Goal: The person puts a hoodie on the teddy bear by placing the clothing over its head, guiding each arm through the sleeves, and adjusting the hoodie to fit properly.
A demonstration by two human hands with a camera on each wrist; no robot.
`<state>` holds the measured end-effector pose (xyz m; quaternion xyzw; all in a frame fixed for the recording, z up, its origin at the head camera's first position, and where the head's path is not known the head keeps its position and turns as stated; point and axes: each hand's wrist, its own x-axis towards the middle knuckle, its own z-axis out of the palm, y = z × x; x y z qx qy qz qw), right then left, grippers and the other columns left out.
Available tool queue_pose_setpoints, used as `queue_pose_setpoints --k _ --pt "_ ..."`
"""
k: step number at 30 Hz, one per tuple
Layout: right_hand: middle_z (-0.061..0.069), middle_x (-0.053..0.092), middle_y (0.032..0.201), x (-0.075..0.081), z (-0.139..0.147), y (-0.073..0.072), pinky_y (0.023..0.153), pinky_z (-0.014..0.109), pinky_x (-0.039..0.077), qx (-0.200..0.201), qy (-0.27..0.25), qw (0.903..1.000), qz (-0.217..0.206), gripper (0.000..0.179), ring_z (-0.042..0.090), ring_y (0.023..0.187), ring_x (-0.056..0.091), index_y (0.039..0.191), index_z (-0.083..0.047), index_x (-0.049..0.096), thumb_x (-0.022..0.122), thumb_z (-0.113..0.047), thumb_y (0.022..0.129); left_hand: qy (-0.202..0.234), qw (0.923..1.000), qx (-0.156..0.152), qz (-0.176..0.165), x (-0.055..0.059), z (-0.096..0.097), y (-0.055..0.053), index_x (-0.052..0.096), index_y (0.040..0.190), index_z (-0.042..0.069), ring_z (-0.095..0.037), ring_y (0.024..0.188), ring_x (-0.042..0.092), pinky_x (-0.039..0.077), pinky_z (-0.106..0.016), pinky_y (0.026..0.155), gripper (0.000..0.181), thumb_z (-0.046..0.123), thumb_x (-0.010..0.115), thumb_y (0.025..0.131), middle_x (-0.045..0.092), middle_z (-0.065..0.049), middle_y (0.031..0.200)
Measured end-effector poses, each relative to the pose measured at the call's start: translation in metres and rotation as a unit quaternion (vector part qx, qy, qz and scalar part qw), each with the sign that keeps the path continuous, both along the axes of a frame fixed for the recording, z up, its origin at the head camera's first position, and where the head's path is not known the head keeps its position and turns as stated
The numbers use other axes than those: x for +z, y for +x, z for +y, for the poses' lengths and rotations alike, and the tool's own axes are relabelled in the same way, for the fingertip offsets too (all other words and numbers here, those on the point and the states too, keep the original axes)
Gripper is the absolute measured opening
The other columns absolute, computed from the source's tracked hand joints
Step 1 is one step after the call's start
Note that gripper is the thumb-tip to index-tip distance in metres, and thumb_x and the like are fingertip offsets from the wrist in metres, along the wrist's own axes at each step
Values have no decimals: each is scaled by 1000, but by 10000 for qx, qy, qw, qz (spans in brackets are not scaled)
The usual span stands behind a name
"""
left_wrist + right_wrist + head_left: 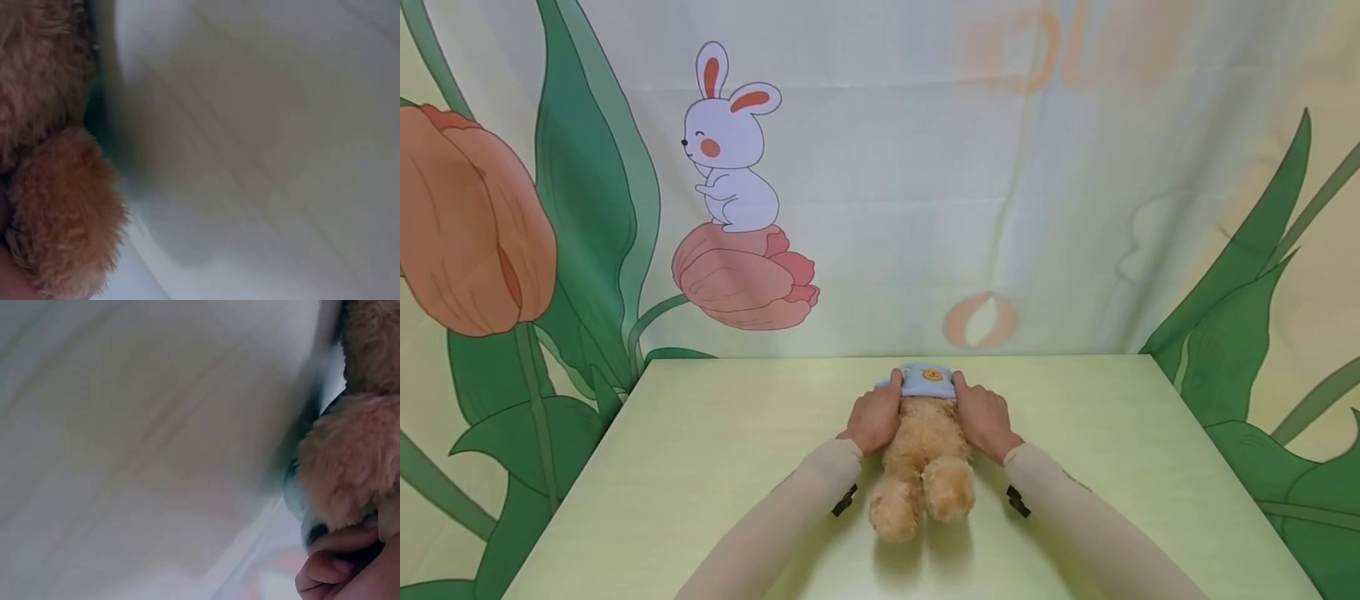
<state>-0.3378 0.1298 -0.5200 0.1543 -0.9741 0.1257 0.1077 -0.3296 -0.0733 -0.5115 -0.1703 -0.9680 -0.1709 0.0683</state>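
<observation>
A tan, furry stuffed toy (925, 433) is in front of me in the head view, its two legs pointing toward me. A light blue doll garment (916, 383) with a small yellow bear-face patch covers its far end, so the head is hidden. My left hand (877, 417) grips the garment's left edge, thumb on top. On the opposite edge, my right hand (987, 417) holds the cloth the same way. Curled fingers (325, 572) show beside a furry limb (353, 456) in the right wrist view. Only a sliver of hand appears by the fur (65, 212) in the left wrist view.
A pale yellow-green table (722, 467) lies under the toy and my forearms. Behind its far edge hangs a curtain (880, 167) printed with tulips, leaves and a white rabbit. A dark strap piece (845, 501) shows beneath my left wrist.
</observation>
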Motion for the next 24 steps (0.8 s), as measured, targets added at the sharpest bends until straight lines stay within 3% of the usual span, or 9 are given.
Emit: queue_pose_setpoints --k 3,5,7,11,13,15,17,21,24 --pt "13 65 79 4 7 -2 48 32 35 194 -445 9974 -526 33 22 55 53 119 -12 46 61 -4 90 305 9992 -142 -218 1 -6 -1 39 122 8 -31 68 65 45 -38 52 35 5 58 93 67 -16 86" --pt "13 66 83 10 13 -2 52 31 34 359 -790 9908 -1034 37 21 57 52 120 -14 47 63 -6 87 483 9973 -293 -469 3 -13 -1 41 120 9 -28 72 64 46 -37 56 35 6 60 91 67 -15 90" --pt "9 67 84 15 19 0 54 30 36 470 -968 9864 -1242 35 18 60 53 120 -16 51 64 -11 88 619 9955 -314 -643 7 -19 2 44 117 11 -24 76 62 47 -36 62 32 9 62 91 66 -12 94" --pt "2 65 98 26 23 7 61 34 47 446 -863 9924 -761 32 18 76 62 119 -19 60 69 -27 89 925 9933 -135 -685 18 -23 11 52 115 11 -23 90 60 51 -38 77 29 16 66 90 61 -9 107" --pt "2 63 103 30 21 11 68 36 50 574 -905 9928 -529 30 18 84 62 116 -18 62 68 -30 90 1183 9902 -254 -691 23 -23 15 55 119 9 -24 100 59 51 -41 86 32 19 66 90 58 -10 114" --pt "3 61 106 31 20 14 75 38 51 826 -1100 9891 -528 32 19 90 61 118 -15 61 67 -32 91 1383 9855 -528 -834 25 -24 19 53 127 6 -27 113 57 49 -42 97 43 25 65 91 55 -12 125" --pt "3 61 111 32 20 17 84 40 51 1102 -1413 9807 -787 40 19 98 60 123 -13 59 67 -36 92 1562 9779 -826 -1115 25 -28 21 48 136 4 -29 124 53 44 -44 105 57 33 65 91 50 -13 136" --pt "6 56 129 35 24 24 99 47 47 1432 -1725 9647 -1381 68 24 119 56 138 -12 51 72 -49 86 1884 9601 -1125 -1731 20 -39 25 37 146 6 -30 135 44 42 -47 108 80 43 73 85 39 -14 146" --pt "6 50 136 36 28 26 104 50 44 1666 -1664 9595 -1544 74 27 127 52 141 -13 49 74 -51 83 2010 9535 -1245 -1867 15 -45 24 34 148 9 -30 136 43 45 -47 106 87 43 78 81 36 -12 147"
